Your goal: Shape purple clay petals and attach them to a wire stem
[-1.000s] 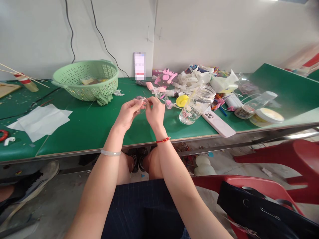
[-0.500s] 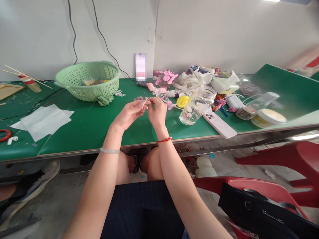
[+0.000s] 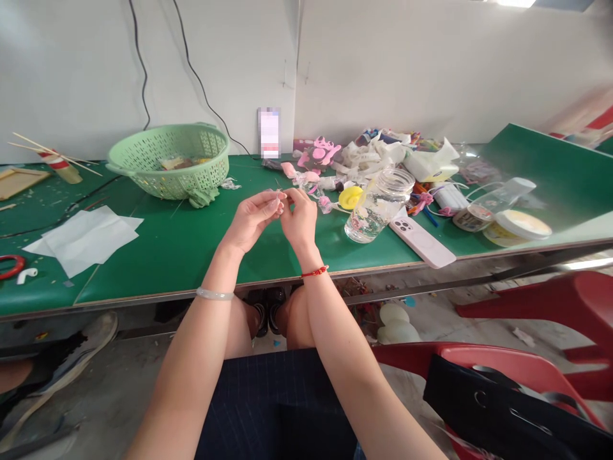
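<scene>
My left hand (image 3: 253, 219) and my right hand (image 3: 299, 217) meet fingertip to fingertip above the green table (image 3: 182, 246). Both are pinched on one small pale pink piece (image 3: 282, 199) held between them; I cannot make out what it is. A clear bangle sits on my left wrist and a red string on my right wrist. A clear glass jar (image 3: 378, 203) stands to the right of my right hand, with a yellow lid (image 3: 350, 196) beside it.
A light green basket (image 3: 170, 160) stands at the back left, white paper sheets (image 3: 86, 236) lie at left. A pink phone (image 3: 421, 240) lies by the jar. Pink and white craft clutter (image 3: 378, 153) fills the back right. Red plastic chairs (image 3: 541, 306) and a black bag (image 3: 502, 409) are at right.
My hands have stayed together on the small piece, with only slight finger movement. The view has shifted a little downward.
</scene>
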`<action>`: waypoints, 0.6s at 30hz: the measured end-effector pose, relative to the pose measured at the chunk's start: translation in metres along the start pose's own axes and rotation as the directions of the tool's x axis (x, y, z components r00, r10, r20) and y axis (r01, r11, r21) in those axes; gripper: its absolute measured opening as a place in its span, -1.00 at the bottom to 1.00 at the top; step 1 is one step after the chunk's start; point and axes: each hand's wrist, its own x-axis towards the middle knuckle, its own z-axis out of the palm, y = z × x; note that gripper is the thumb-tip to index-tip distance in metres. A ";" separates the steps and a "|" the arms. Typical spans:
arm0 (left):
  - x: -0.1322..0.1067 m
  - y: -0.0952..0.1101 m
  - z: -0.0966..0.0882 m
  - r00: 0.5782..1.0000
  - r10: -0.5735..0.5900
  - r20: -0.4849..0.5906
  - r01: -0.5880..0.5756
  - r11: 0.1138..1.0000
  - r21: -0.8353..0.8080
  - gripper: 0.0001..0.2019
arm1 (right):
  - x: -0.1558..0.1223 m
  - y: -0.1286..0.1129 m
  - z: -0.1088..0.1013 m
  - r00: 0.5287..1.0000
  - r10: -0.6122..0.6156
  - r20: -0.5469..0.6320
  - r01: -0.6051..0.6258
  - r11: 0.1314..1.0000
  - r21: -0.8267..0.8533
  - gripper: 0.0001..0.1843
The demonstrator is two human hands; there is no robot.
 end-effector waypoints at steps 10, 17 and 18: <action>-0.002 0.001 0.001 0.999 0.025 -0.032 -0.027 0.998 -0.055 -0.73 | -0.001 -0.003 0.002 0.998 0.046 -0.045 -0.044 0.998 0.038 -0.69; -0.006 0.010 0.005 0.998 -0.042 -0.038 0.038 0.996 -0.086 -0.79 | -0.004 -0.007 0.003 0.996 0.046 -0.081 -0.040 0.997 0.067 -0.69; -0.006 0.010 0.006 0.998 -0.049 -0.043 0.045 0.996 -0.080 -0.78 | -0.004 -0.007 0.002 0.996 0.043 -0.081 -0.038 0.997 0.060 -0.69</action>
